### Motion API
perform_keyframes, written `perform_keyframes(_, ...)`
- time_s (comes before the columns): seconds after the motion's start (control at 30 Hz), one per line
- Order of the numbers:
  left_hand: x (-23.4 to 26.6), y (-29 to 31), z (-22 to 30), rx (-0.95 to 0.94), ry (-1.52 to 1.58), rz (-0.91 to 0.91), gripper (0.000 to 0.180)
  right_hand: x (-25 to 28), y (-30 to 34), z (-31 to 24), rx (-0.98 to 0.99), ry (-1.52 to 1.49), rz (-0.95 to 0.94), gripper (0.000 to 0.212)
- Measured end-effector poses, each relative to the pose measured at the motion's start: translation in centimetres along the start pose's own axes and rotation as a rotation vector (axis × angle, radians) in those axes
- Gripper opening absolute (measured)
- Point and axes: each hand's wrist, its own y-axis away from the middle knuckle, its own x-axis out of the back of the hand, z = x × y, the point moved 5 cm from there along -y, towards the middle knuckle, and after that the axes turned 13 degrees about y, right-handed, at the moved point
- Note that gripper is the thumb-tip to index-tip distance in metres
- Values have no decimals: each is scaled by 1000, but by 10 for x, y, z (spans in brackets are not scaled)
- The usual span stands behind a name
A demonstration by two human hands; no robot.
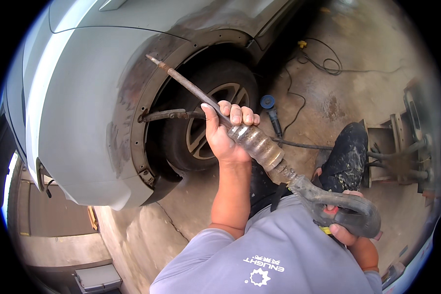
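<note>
**Both hands on one puller, right by the wheel arch**

So I've got one slide-hammer puller (259,147) running diagonally across me, tip up by the sanded patch (132,90) on the grey car panel (83,105). Can't tell if the tip actually touches. My left fingers (236,115) are wrapped round it where the rod meets the ribbed weight; my right fingers (343,234) are closed on the black loop handle.

Container-wise: one boxy grey case (97,277) at lower left, contents hidden from here. The arch (137,130) holds one wheel (242,81), with one rusty metal bar (165,115) across its opening.

Floor count: one grinder (275,122) with a blue disc, one yellow plug (302,44) near a loose dark cable (339,63). One metal frame (397,134) off to my right.
</note>
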Motion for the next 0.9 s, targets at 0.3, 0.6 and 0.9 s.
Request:
perform_keyframes(0.3, 3, 1, 2, -3, 1, 43, 52, -3, -10, -5, 131, -125, 69, 40)
perform_keyframes(0.6, 2, -19, 27, -42, -131, 132, 62, -7, -8, 6, 165, -64, 23, 46)
perform_keyframes(0.9, 10, 8, 5, 44, 12, 7, 53, -13, -21, 10, 235, -46, -63, 35)
